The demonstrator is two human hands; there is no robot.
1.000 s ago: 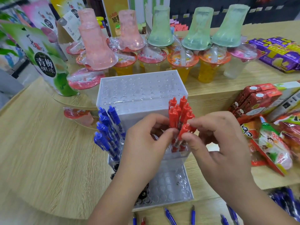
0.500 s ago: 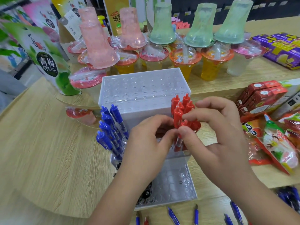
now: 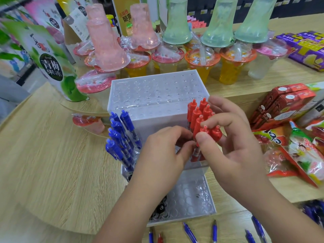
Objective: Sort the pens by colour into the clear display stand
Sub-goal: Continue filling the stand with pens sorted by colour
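Loose blue plastic pens [image 3: 190, 234] lie flat at the near edge of the pale wood-grain laminate surface [image 3: 52, 163]. Clear stepped acrylic display stand [image 3: 198, 199], drilled with round holes, stands just behind them. Blue-capped click pens [image 3: 121, 137] lean in its left holes; glossy red click pens [image 3: 197, 118] stand clustered at the right. Right hand [image 3: 235, 148]: grip closed, thumb and forefinger pinching one red pen top. Left hand [image 3: 163, 153]: fingers curled against the red barrels; whether it holds one cannot be told. Behind: domed-lid jelly cups [image 3: 201, 62], with translucent pink and green tumblers [image 3: 177, 27] inverted on top; crinkled snack packets [image 3: 301, 155] to the right.
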